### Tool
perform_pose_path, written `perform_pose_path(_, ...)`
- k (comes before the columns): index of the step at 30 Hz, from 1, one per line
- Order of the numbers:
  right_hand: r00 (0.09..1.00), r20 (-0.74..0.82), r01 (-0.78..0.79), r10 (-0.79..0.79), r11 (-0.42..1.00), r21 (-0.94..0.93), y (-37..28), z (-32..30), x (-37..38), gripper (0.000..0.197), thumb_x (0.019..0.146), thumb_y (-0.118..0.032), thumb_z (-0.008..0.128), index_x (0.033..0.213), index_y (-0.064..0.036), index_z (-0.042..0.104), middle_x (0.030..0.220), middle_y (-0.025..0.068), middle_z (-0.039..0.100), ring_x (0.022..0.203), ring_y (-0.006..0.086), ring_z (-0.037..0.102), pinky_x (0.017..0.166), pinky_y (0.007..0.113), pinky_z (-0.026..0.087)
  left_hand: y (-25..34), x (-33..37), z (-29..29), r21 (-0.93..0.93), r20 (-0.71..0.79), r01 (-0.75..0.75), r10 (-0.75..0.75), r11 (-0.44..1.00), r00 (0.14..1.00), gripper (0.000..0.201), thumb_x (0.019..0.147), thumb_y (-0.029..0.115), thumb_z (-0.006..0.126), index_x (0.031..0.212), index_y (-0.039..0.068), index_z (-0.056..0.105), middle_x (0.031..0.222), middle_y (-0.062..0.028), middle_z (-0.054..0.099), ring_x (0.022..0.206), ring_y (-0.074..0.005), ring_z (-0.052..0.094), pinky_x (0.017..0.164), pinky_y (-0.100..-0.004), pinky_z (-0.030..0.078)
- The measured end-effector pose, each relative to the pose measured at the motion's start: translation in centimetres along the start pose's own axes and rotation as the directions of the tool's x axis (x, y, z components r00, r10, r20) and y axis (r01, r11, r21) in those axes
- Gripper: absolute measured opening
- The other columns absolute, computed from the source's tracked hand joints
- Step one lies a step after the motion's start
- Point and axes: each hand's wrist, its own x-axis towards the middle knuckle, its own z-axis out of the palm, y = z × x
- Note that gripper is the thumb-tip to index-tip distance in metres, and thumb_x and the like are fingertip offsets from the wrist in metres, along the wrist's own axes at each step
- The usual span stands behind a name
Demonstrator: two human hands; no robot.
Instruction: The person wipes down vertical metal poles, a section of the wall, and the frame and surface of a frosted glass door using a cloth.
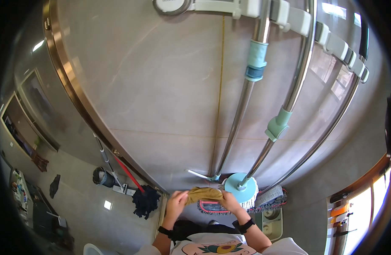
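A mustard-brown cloth (204,194) is stretched sideways between my two hands in front of my body. My left hand (176,204) has its fingers closed on the cloth's left end. At the other end, my right hand (230,201) grips it the same way. Just beyond the cloth is a round mop with a light-blue disc (236,190) and white strands. A flat grey mop head with a pink edge (212,207) lies partly behind the cloth and my right hand.
Metal mop poles (242,102) stand against the tiled wall, held by a white rack (297,17). To the left, past the door frame (70,80), are a black mop head (145,201) and a bin (102,177). A pale basin (272,225) sits at right.
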Motion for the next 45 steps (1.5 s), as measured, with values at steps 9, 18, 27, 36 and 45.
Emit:
perform_pose_path(9, 0.978, -0.159, 0.127, -0.133, 0.991, -0.045, -8.9, -2.0, 2.7, 0.022, 0.081, -0.005, 0.055, 0.102, 0.0007, 0.061, 0.099, 0.019, 0.062, 0.095, 0.0316, 0.059, 0.081, 0.035, 0.046, -2.2, 5.1, -11.0, 0.016, -0.414, 0.032, -0.023, 0.999, 0.91, 0.019, 0.093, 0.015, 0.049, 0.097, -0.002, 0.059, 0.089, -0.0186, 0.061, 0.08, -0.0303, 0.06, 0.073, -0.0326, 0.047)
perform_pose_path(18, 0.954, -0.296, 0.13, -0.046, 0.954, 0.269, -17.7, -0.4, 6.3, 0.016, 0.086, -0.011, 0.057, 0.097, 0.0, 0.062, 0.092, 0.01, 0.062, 0.091, 0.0222, 0.058, 0.085, 0.035, 0.046, 1.0, 7.0, -19.9, -0.618, -0.083, 0.087, -0.175, 0.781, 0.981, 0.021, 0.094, 0.016, 0.049, 0.101, -0.001, 0.057, 0.088, -0.0023, 0.06, 0.083, -0.0091, 0.053, 0.075, -0.0234, 0.042)
perform_pose_path(27, 0.918, -0.111, -0.201, -0.38, -0.688, 0.697, -24.6, 10.5, 9.9, 0.029, 0.088, -0.033, 0.049, 0.111, -0.0164, 0.054, 0.092, -0.0005, 0.05, 0.091, 0.0173, 0.046, 0.086, 0.035, 0.04, 2.3, 7.1, -19.5, -0.574, 0.252, 0.131, 0.021, 0.808, 0.968, 0.033, 0.082, 0.015, 0.066, 0.106, -0.003, 0.054, 0.093, -0.0091, 0.062, 0.085, -0.0156, 0.062, 0.076, -0.0277, 0.048)
perform_pose_path(36, 0.896, -0.099, -0.361, -0.434, -0.839, 0.407, -30.1, 15.9, 12.6, 0.028, 0.09, -0.029, 0.041, 0.11, -0.0183, 0.058, 0.09, -0.001, 0.052, 0.089, 0.0163, 0.046, 0.08, 0.033, 0.039, -0.2, 8.0, -23.7, -0.565, -0.13, -0.22, 0.177, 0.795, 0.976, 0.041, 0.074, 0.008, 0.073, 0.108, -0.002, 0.053, 0.103, -0.0145, 0.056, 0.089, -0.0217, 0.058, 0.078, -0.0303, 0.048)
perform_pose_path(45, 0.878, -0.072, -0.425, -0.472, -0.841, 0.334, -30.8, 19.3, 14.2, 0.03, 0.092, -0.029, 0.037, 0.113, -0.0183, 0.056, 0.09, 0.0, 0.05, 0.088, 0.0172, 0.044, 0.074, 0.032, 0.042, -1.9, 8.2, -26.1, -0.449, -0.258, -0.31, 0.211, 0.838, 0.943, 0.035, 0.069, 0.001, 0.074, 0.101, -0.001, 0.06, 0.102, -0.0115, 0.06, 0.089, -0.0223, 0.06, 0.076, -0.0296, 0.048)
